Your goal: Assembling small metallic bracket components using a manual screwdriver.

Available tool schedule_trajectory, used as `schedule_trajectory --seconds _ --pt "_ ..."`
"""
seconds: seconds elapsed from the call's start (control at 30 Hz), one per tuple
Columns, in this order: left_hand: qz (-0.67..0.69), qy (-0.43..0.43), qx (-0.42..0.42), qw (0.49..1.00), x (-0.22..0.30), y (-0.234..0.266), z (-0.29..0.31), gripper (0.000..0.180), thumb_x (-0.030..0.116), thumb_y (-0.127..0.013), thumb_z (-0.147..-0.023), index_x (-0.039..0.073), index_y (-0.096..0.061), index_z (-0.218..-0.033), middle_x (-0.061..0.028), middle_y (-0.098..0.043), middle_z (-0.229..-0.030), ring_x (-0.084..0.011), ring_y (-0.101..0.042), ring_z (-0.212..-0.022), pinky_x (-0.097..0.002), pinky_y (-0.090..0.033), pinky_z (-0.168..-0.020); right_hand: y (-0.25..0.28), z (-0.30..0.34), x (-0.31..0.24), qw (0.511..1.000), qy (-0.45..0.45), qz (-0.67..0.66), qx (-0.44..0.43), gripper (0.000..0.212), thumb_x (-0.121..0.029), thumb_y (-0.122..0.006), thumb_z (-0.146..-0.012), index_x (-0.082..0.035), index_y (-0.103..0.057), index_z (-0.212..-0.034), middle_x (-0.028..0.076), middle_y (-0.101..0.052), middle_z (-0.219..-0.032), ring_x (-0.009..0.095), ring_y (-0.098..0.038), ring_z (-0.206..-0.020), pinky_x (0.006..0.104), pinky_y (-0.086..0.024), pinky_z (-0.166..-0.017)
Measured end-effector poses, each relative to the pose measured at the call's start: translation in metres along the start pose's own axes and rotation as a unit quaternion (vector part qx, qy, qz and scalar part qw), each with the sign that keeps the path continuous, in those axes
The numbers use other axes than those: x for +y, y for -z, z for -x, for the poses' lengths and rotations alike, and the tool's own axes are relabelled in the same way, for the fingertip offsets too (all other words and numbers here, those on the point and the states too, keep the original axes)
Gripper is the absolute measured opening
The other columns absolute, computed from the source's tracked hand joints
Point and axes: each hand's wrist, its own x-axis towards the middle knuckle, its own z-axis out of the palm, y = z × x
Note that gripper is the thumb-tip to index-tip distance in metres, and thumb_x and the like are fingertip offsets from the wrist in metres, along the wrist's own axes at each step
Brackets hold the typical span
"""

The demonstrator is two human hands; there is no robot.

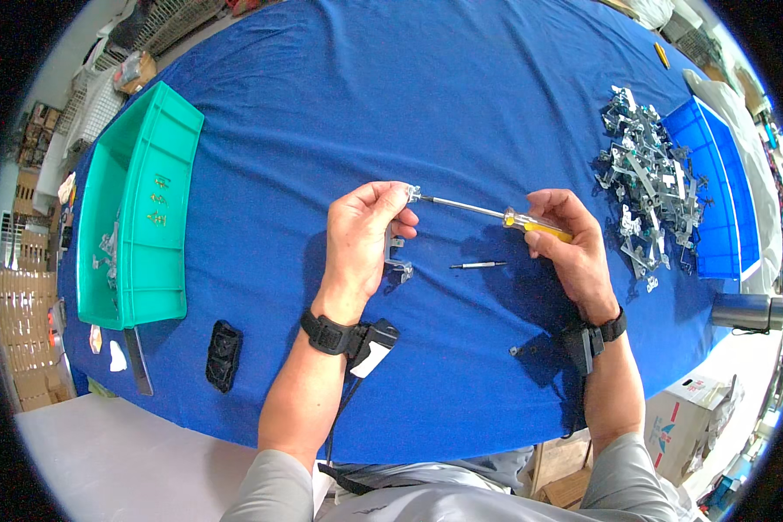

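Between the thumb and fingers of my left hand (357, 235) is a shiny metal bracket (398, 266), its lower end hanging below the fingers. My right hand (576, 252) grips the clear and yellow handle of a screwdriver (471, 208). The shaft runs left, nearly level, and its tip is at the bracket's upper end beside my left thumb. Whether the tip sits in a screw is too small to tell. A short double-ended bit (478, 264) lies on the blue cloth below the shaft. Nearer me, a tiny metal piece (515, 351) rests on the cloth.
At the left stands a green bin (157, 235) with some metal parts inside. In front of it lie a flat metal strip (137, 362) and a black ribbed object (224, 355). A heap of metal brackets (648, 183) spreads beside a blue bin (724, 196) at the right, with a metal cylinder (743, 311) nearer me.
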Motion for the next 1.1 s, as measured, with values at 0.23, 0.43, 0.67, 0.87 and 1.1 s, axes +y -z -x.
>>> schedule_trajectory --seconds 0.23,0.43,0.67,0.87,1.1 --pt "-0.01 -0.001 -0.001 1.0 0.0 0.0 0.0 0.016 0.017 -0.065 -0.094 0.002 -0.067 -0.096 -0.0054 -0.068 -0.079 -0.0115 -0.064 -0.066 -0.0236 -0.053 -0.059 0.007 -0.002 0.003 0.997 -0.043 -0.055 -0.023 0.03 -0.006 -0.07 -0.087 -0.001 -0.06 -0.114 0.004 -0.065 -0.105 0.009 -0.06 -0.088 0.024 -0.05 -0.081" --pt "-0.015 -0.005 0.012 1.0 -0.002 -0.002 0.0 0.016 0.017 -0.065 -0.094 0.002 -0.068 -0.097 -0.0064 -0.068 -0.078 -0.0117 -0.064 -0.065 -0.0234 -0.052 -0.059 0.004 0.001 0.001 0.999 0.003 -0.037 -0.031 0.022 -0.004 -0.069 -0.087 -0.002 -0.062 -0.108 0.003 -0.066 -0.103 0.01 -0.063 -0.095 0.0241 -0.049 -0.086" --pt "0.011 0.018 0.034 0.999 0.003 0.0 0.001 0.016 0.017 -0.064 -0.094 0.001 -0.068 -0.096 -0.0067 -0.068 -0.077 -0.0122 -0.064 -0.064 -0.0238 -0.052 -0.059 0.006 0.0 0.0 1.0 0.014 -0.025 0.009 0.02 0.0 -0.064 -0.085 -0.002 -0.063 -0.105 0.003 -0.067 -0.1 0.009 -0.062 -0.089 0.0242 -0.05 -0.08" --pt "0.014 0.007 -0.012 1.0 0.001 -0.001 0.002 0.017 0.017 -0.064 -0.094 0.001 -0.069 -0.097 -0.0066 -0.068 -0.078 -0.0118 -0.064 -0.066 -0.0232 -0.052 -0.059 0.003 0.0 -0.009 0.942 0.136 0.299 -0.067 0.022 -0.001 -0.061 -0.077 -0.002 -0.063 -0.098 0.011 -0.061 -0.089 0.021 -0.061 -0.079 0.0315 -0.048 -0.069" --pt "-0.046 -0.036 -0.069 0.996 0.004 -0.024 0.016 0.018 0.016 -0.063 -0.095 0.0 -0.07 -0.1 -0.0051 -0.068 -0.082 -0.0101 -0.064 -0.071 -0.0236 -0.053 -0.063 -0.021 -0.004 -0.033 0.929 0.181 0.321 -0.012 0.024 -0.021 -0.07 -0.088 0.0 -0.064 -0.097 0.011 -0.06 -0.077 0.02 -0.058 -0.07 0.0326 -0.046 -0.061"
